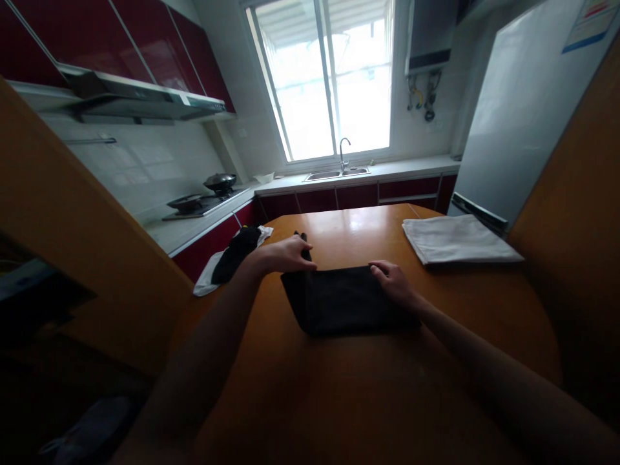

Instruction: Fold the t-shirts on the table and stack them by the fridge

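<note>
A dark, flat piece of black cloth (349, 303), apparently folded, lies on the wooden table in front of me. At its far left corner, my left hand (288, 254) has thumb and fingers closed on a raised black part of the cloth. My right hand (394, 281) grips the far edge toward the right, its fingers curled and the thumb on top. The fabric's near edge rests on the tabletop. Folds within the black material are too dark to make out.
A folded white cloth (460, 239) lies at the table's right side. Black and white fabrics (237, 255) are heaped at the left edge. Beyond the wooden table (349, 229) are a sink (336, 174), a stove with pans (220, 182) and a fridge (504, 123).
</note>
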Demonstrator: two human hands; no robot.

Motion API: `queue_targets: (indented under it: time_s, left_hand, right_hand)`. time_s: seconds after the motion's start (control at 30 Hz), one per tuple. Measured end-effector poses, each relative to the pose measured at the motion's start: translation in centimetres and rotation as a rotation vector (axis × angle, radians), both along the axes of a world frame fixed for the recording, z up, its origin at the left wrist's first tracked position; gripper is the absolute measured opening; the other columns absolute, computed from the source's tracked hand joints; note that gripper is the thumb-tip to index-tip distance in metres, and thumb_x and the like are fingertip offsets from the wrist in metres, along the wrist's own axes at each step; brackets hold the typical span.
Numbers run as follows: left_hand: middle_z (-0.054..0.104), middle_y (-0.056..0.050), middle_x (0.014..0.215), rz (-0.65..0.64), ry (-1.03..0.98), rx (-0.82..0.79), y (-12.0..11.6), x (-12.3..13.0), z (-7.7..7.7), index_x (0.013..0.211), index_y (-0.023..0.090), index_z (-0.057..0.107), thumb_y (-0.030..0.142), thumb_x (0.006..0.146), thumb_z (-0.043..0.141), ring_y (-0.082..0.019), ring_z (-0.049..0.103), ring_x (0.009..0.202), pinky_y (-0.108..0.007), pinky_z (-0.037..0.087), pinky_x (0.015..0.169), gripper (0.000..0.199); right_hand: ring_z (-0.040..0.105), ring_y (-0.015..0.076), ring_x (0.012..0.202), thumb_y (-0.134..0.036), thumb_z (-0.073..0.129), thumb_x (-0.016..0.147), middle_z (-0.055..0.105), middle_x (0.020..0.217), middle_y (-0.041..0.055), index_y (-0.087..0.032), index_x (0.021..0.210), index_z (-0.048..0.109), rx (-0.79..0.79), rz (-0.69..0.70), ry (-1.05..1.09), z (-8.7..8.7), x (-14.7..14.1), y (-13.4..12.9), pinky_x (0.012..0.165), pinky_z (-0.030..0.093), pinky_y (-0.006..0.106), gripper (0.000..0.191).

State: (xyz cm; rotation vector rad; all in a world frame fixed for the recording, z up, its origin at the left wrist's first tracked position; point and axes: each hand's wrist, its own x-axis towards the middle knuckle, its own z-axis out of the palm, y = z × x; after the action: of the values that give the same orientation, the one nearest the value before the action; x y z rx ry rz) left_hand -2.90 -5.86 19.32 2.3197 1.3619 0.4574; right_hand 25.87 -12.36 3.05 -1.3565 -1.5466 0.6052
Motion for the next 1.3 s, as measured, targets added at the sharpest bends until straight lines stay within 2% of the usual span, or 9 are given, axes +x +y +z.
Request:
queue_targets:
  time_s: [0.1,0.2,0.37,0.43,0.53,0.7,0.83,0.97,1.3]
  left_hand:
    - [0.072,-0.013,0.102,-0.125,0.21,0.027,-1.0,6.2,-1.4,0.093,0.016,0.079,0.05,0.064,0.08,-0.029,0.067,0.091,-0.032,0.05,0.082,0.044]
    - [0.071,-0.017,0.102,-0.201,0.35,0.014,-2.7,11.2,-4.8,0.094,0.013,0.077,0.045,0.084,0.063,-0.03,0.068,0.093,-0.035,0.051,0.082,0.037]
    - [0.064,-0.019,0.121,-0.313,0.315,-0.041,-6.3,14.5,-10.9,0.138,0.016,0.059,0.042,0.092,0.054,-0.035,0.068,0.105,-0.043,0.051,0.092,0.053]
    - [0.055,-0.021,0.135,-0.329,0.245,-0.059,-7.5,14.0,-12.1,0.149,0.02,0.046,0.045,0.092,0.057,-0.035,0.069,0.105,-0.045,0.052,0.093,0.064]
    - [0.048,-0.017,0.147,-0.423,0.093,-0.02,-8.7,12.5,-12.3,0.145,0.024,0.051,0.041,0.092,0.058,-0.034,0.063,0.118,-0.045,0.049,0.1,0.056]
    - [0.069,-0.007,0.125,-0.637,-0.221,-0.031,-8.4,9.2,-11.7,0.121,0.023,0.069,0.027,0.097,0.051,-0.022,0.065,0.114,-0.035,0.05,0.101,0.03]
    - [0.073,-0.008,0.106,-0.386,-0.35,0.129,-6.1,6.3,-13.0,0.103,0.02,0.073,0.03,0.099,0.049,-0.021,0.067,0.101,-0.035,0.053,0.092,0.025]
    - [0.071,-0.007,0.109,-0.084,-0.407,0.286,-3.4,3.8,-14.9,0.103,0.022,0.071,0.032,0.098,0.048,-0.023,0.065,0.108,-0.039,0.051,0.098,0.026]
    - [0.046,-0.008,0.154,-0.236,-0.176,0.203,-2.6,4.1,-16.8,0.139,0.021,0.059,0.043,0.098,0.048,-0.028,0.032,0.148,-0.051,0.024,0.123,0.048]
  right_hand:
    - [0.07,0.0204,0.086,-0.038,0.052,0.095,0.072,0.115,0.0119,-0.016,0.112,0.069,-0.164,0.085,0.28,0.7,-0.5,-0.3,0.07,0.059,0.03,0.033]
    - [0.069,0.0155,0.073,-0.041,0.046,0.099,0.072,0.111,0.0116,-0.016,0.11,0.066,-0.329,0.123,0.532,1.0,-0.5,-0.5,0.059,0.056,0.025,0.034]
    - [0.064,0.0151,0.062,-0.041,0.044,0.101,0.071,0.081,0.0068,-0.015,0.097,0.066,-0.49,-0.004,0.611,-0.3,0.2,0.4,0.056,0.052,0.024,0.034]
    - [0.06,0.0145,0.058,-0.042,0.05,0.098,0.067,0.069,0.0036,-0.015,0.084,0.066,-0.464,-0.043,0.526,-1.0,0.6,0.9,0.052,0.049,0.023,0.035]
    - [0.058,0.0132,0.058,-0.037,0.06,0.092,0.065,0.064,0.0018,-0.014,0.073,0.066,-0.381,-0.003,0.38,-1.6,0.8,1.2,0.051,0.045,0.021,0.03]
    - [0.067,0.0177,0.071,-0.027,0.077,0.075,0.075,0.083,0.0073,-0.011,0.097,0.073,-0.334,-0.086,0.236,-1.9,0.2,1.3,0.059,0.051,0.024,0.027]
    - [0.071,0.0211,0.087,-0.011,0.075,0.07,0.077,0.095,0.0107,-0.008,0.105,0.073,-0.266,-0.115,0.185,-1.5,-0.2,1.4,0.073,0.056,0.026,0.036]
    - [0.073,0.0202,0.086,-0.007,0.066,0.073,0.078,0.096,0.0088,-0.011,0.103,0.075,-0.278,-0.052,0.291,0.2,0.8,0.9,0.071,0.057,0.024,0.032]
    - [0.071,0.017,0.074,-0.006,0.067,0.069,0.078,0.092,0.0098,-0.009,0.099,0.076,-0.344,-0.078,0.353,1.0,4.1,0.6,0.059,0.054,0.021,0.032]
